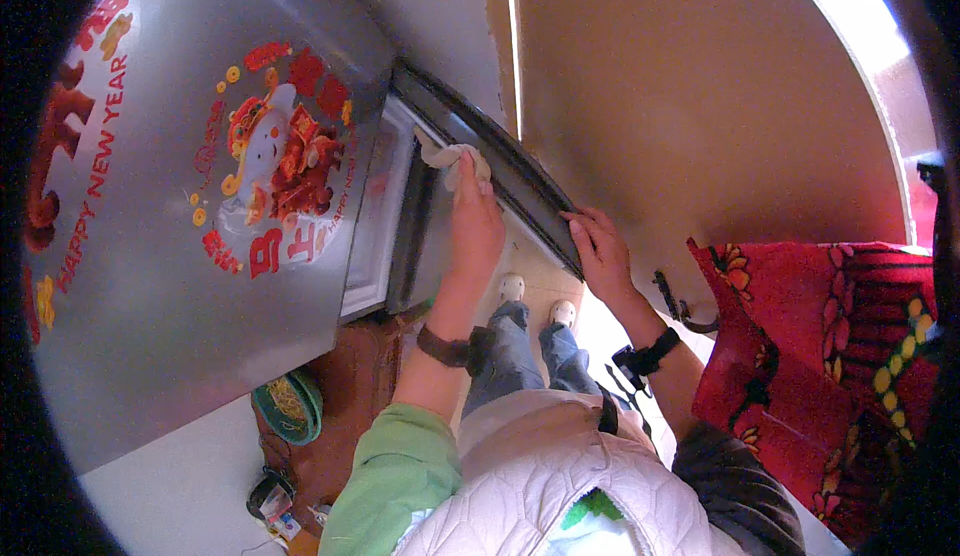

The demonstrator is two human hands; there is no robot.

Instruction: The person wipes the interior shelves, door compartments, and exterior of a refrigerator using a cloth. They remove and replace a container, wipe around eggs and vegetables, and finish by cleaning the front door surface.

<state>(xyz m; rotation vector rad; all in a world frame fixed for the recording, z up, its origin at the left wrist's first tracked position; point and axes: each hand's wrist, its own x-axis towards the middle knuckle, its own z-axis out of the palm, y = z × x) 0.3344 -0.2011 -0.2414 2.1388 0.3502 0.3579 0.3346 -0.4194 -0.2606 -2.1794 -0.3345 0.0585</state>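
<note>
A refrigerator's lower door point(487, 158) stands partly ajar, with its dark top edge running diagonally across the middle. My left hand point(476, 218) presses a pale cloth point(454, 160) against the inner side of that door, near the gasket. On the outer edge of the same door, close to its free corner, rests my right hand point(600, 248), its fingers curled over the rim. To the left, the grey upper door point(187, 316) bears red and gold New Year stickers point(281, 158). Part of the white inside of the lower compartment point(375, 256) shows behind the gap.
A tan wall or panel point(697, 106) rises behind the door. At right hangs a red patterned cloth point(795, 331) beside a black hook-like handle point(679, 308). A green basket point(292, 410) stands on a brown surface at lower left. My feet are on the floor below the door.
</note>
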